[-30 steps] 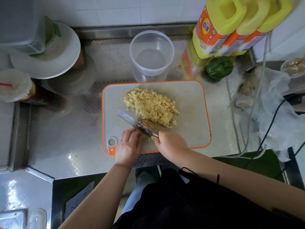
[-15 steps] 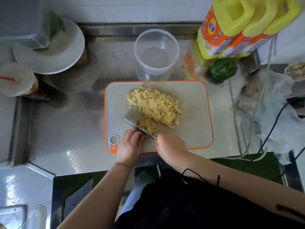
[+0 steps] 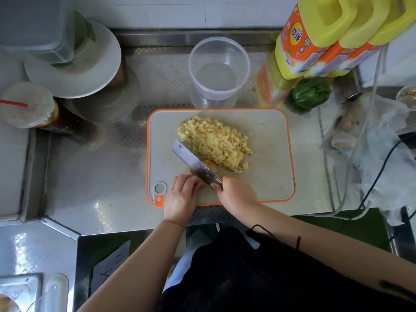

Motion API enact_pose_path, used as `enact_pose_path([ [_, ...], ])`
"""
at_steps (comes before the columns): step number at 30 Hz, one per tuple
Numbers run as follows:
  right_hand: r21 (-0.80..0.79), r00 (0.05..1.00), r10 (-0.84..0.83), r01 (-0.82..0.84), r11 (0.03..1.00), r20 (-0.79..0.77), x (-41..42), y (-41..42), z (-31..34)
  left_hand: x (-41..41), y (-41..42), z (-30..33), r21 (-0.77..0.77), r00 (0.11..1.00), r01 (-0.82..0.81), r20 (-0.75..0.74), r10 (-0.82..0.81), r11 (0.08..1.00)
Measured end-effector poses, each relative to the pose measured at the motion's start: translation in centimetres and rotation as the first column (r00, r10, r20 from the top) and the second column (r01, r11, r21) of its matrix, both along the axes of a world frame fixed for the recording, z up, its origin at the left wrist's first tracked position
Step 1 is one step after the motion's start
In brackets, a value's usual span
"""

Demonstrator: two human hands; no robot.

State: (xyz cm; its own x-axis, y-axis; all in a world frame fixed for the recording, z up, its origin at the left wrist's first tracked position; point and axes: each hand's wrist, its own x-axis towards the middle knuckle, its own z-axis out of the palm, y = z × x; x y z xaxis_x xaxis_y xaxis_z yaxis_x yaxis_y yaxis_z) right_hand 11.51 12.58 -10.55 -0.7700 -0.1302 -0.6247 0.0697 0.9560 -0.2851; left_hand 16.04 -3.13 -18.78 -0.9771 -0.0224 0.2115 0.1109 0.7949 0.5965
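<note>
Right hand (image 3: 236, 194) grips cleaver (image 3: 194, 164); left hand (image 3: 182, 197), fingers curled, pins uncut piece (image 3: 211, 169) near front edge of board (image 3: 269, 170). Bare board lies right of diced pile (image 3: 213, 140)

Clear tub (image 3: 217, 75), green pepper (image 3: 311, 93), oil bottles (image 3: 315, 37)

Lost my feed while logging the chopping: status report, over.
Right hand grips cleaver; left hand curled beside blade, hold hidden. Diced pile on cutting board, blade at its near edge. Nothing blocking the cut.
</note>
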Motion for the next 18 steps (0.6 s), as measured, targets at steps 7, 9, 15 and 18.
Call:
enact_pose_path([
  [7,0.057,0.985,0.141,-0.136,0.989,-0.101,0.4,1.2,1.4,0.0,-0.2,0.8,0.005,0.999,0.027,0.022,-0.028,1.0],
  [9,0.064,0.974,0.191,-0.184,0.981,-0.125,0.9,1.5,1.9,0.3,-0.4,0.9,0.018,0.999,0.02,0.047,-0.02,1.0],
  [15,0.03,0.977,0.188,-0.186,0.982,-0.103,1.5,1.2,2.7,0.2,-0.6,1.1,0.013,0.993,0.041,0.112,-0.043,0.999],
  [18,0.045,0.973,0.206,-0.203,0.978,-0.106,1.5,0.9,2.8,0.2,-0.6,1.3,0.007,0.991,0.038,0.13,-0.039,0.999],
])
